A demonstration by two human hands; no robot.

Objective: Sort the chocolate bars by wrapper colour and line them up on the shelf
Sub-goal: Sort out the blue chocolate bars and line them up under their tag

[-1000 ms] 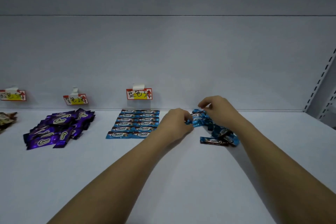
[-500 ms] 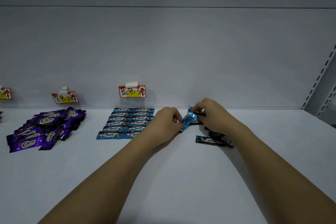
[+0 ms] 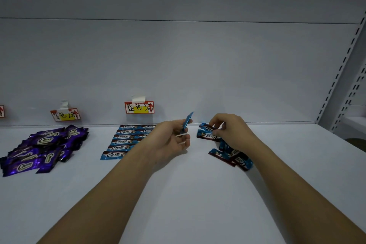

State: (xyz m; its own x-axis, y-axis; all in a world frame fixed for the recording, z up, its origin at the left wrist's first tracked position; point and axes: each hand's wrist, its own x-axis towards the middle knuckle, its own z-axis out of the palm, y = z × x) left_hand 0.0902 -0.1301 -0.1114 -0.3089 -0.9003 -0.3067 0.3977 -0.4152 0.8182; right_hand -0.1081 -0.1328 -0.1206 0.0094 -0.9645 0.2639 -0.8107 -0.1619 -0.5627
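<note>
My left hand [image 3: 170, 140] holds one blue chocolate bar [image 3: 187, 122] upright between thumb and fingers, just right of the neat rows of blue bars [image 3: 126, 140] lying below the blue label [image 3: 139, 107]. My right hand [image 3: 229, 128] pinches a bar at the far end of a loose heap of blue bars [image 3: 227, 148] on the white shelf [image 3: 178, 194]. A jumbled pile of purple bars [image 3: 43, 148] lies at the left under its own label [image 3: 65, 114].
The shelf's back panel [image 3: 198, 69] rises right behind the bars. A perforated upright [image 3: 340, 71] borders the shelf on the right. A third label [image 3: 1, 111] shows at the far left edge.
My left hand took a blue bar from the right hand and lifted it upright, moving slightly left. My right hand went back to the loose heap. The view shifted a little.
</note>
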